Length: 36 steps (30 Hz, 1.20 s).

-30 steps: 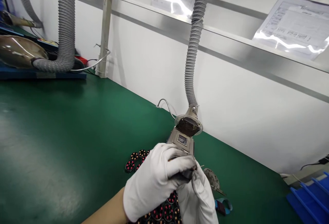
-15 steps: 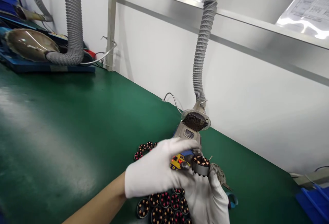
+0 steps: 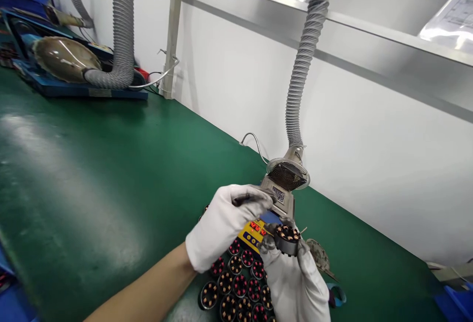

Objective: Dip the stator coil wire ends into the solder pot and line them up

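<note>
My right hand [image 3: 295,282], in a white glove with darkened fingertips, grips a motor stator [image 3: 287,239], a dark ring with copper-coloured coils inside, held tilted at the lower middle. Up and to the left of it is my left hand [image 3: 229,218], also gloved. Its fingers are drawn together in a pinch, and whatever may be between them is hidden. Below my left hand, several more stators [image 3: 226,282] with copper and reddish coils stand close together on the green bench. A yellow panel [image 3: 252,235] with red digits shows between my hands, partly covered.
Behind my hands stands a metal device [image 3: 280,197] under a round extraction hood [image 3: 288,174] on a grey ribbed hose [image 3: 301,75]. A blue tape roll [image 3: 337,296] and a flat round part [image 3: 318,254] lie to the right. Blue-framed equipment [image 3: 92,90] sits far left.
My left hand has moved up and left, away from the stator, and its fingers have closed together. My right hand still holds the stator. The view has shifted slightly left.
</note>
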Tool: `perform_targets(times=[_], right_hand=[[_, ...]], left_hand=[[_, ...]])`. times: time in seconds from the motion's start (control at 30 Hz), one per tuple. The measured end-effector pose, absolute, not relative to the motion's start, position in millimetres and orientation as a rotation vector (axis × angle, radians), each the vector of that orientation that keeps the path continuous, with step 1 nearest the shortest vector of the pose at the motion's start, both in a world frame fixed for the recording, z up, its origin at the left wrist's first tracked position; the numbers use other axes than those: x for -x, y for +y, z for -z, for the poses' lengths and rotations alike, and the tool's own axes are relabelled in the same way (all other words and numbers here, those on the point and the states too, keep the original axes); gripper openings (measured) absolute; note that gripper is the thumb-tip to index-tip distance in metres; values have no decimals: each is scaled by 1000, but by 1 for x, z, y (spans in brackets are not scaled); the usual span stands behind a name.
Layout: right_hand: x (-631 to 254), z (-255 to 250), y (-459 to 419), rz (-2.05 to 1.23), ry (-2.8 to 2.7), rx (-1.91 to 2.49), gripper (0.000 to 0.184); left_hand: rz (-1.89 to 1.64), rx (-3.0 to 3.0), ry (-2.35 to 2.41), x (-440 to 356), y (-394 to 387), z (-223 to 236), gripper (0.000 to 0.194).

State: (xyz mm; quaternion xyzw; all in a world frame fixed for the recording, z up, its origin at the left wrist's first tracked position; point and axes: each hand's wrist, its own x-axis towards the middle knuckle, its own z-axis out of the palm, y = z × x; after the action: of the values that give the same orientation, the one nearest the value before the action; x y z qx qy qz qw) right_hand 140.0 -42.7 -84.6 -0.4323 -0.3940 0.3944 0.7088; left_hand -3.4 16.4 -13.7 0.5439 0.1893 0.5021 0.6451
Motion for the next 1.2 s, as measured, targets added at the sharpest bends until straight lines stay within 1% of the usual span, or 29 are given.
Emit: perform_targets(times=[0.07,0.1,0.13,0.2,0.23,0.3,0.4,0.43,0.5,0.53,0.57,0.63,0.7,0.77,0.83,0.87,0.93,1.03,1.07,1.13,1.17,1.2], right_hand=[[-135,85,-44,-866,-861,948,41],[-134,85,-44,-861,-856,944,40],[-134,85,-44,-855,-855,941,38],[-137,84,-42,-866,-848,933,35],[-139,82,-42,-879,-842,929,34],[-140,76,-43,-906,-831,922,35],[-133,66,-50,-974,-787,891,44],[-130,63,-53,-1018,-762,876,46],[-127,59,-58,-1113,-724,852,44],[-128,58,-59,-1147,-723,849,42],[-130,58,-59,-1167,-736,852,40],[-138,57,-56,-1201,-787,854,37],[-144,58,-51,-1254,-858,837,33],[-143,58,-47,-1264,-880,791,29],[-136,60,-47,-1241,-839,730,29],[-132,60,-48,-1240,-807,703,30],[-127,61,-53,-1289,-763,666,31],[-129,63,-60,-1351,-731,651,32],[-131,64,-60,-1341,-725,669,32],[-135,68,-58,-1251,-734,736,33],[-137,71,-55,-1171,-751,782,35],[-139,74,-52,-1059,-774,834,35]], left_hand=[[-987,-1319,385,2,16,13,17],[-927,-1324,348,-1,14,13,19],[-915,-1309,308,-4,13,13,16],[-1000,-1235,256,-9,10,15,3],[-1055,-1203,259,-9,10,15,1],[-1152,-1180,319,-6,11,15,4],[-1201,-1229,413,4,15,13,8],[-1165,-1337,403,6,16,13,19],[-1057,-1662,321,7,18,14,44],[-1028,-1827,270,7,19,15,51],[-1032,-1961,223,5,19,16,51],[-1091,-2085,120,1,21,19,40],[-1139,-2028,24,-4,20,21,36],[-1165,-1816,-3,-7,18,23,24],[-1160,-1511,73,-9,15,23,9],[-1141,-1366,132,-9,13,23,7],[-1134,-1151,246,-6,13,21,13],[-1149,-1070,342,3,17,16,15],[-1084,-1086,352,5,18,15,21],[-934,-1136,362,5,17,12,26],[-921,-1156,371,4,14,12,23],[-982,-1173,377,2,11,11,16]])
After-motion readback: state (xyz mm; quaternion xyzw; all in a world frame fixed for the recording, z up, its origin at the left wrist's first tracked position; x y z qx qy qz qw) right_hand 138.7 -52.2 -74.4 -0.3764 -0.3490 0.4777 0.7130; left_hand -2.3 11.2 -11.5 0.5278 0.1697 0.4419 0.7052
